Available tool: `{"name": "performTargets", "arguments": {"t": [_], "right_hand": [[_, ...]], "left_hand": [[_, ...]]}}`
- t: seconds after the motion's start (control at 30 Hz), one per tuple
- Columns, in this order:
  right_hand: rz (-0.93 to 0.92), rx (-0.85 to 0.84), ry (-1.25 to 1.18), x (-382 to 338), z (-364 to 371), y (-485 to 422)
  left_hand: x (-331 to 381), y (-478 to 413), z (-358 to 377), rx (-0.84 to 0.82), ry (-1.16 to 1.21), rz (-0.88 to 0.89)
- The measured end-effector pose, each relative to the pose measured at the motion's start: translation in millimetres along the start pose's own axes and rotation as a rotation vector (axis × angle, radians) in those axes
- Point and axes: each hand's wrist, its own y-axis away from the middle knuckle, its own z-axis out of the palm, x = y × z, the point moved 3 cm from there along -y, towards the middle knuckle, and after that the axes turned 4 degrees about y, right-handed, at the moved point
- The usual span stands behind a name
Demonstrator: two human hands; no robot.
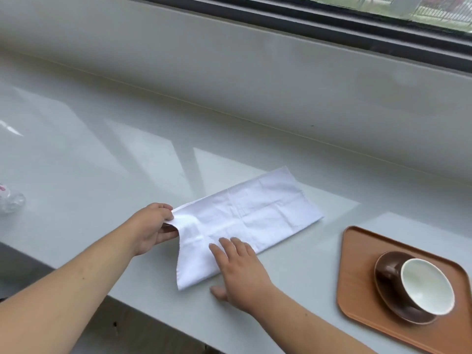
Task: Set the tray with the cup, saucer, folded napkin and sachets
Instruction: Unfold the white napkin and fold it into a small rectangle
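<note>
A white cloth napkin lies on the pale counter, folded into a long strip that runs from the near left to the far right. My left hand pinches its near-left end and lifts that corner slightly. My right hand lies flat on the napkin's near edge, fingers spread, pressing it down. To the right an orange-brown tray carries a brown saucer with a brown cup, white inside, standing on it. No sachets are visible.
The counter runs along a grey wall under a window. A clear plastic item sits at the far left edge. The counter's front edge drops off just below my arms.
</note>
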Motion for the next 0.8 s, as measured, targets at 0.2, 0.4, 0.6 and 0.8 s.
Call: {"name": "performTargets", "arguments": {"t": [0.2,0.4,0.6,0.8], "right_hand": [[0.006,0.027,-0.026,-43,9,28],[-0.054,0.063,-0.162,-50,2,67],[0.168,-0.006,-0.505,-15,-15,113],[0.48,0.015,-0.96,16,-39,124]], "left_hand": [[-55,59,-20,0.009,0.432,-0.029],[-105,99,-42,0.009,-0.137,0.034],[-117,131,-29,-0.325,-0.641,0.039],[-125,127,11,-0.327,-0.899,0.286]]}}
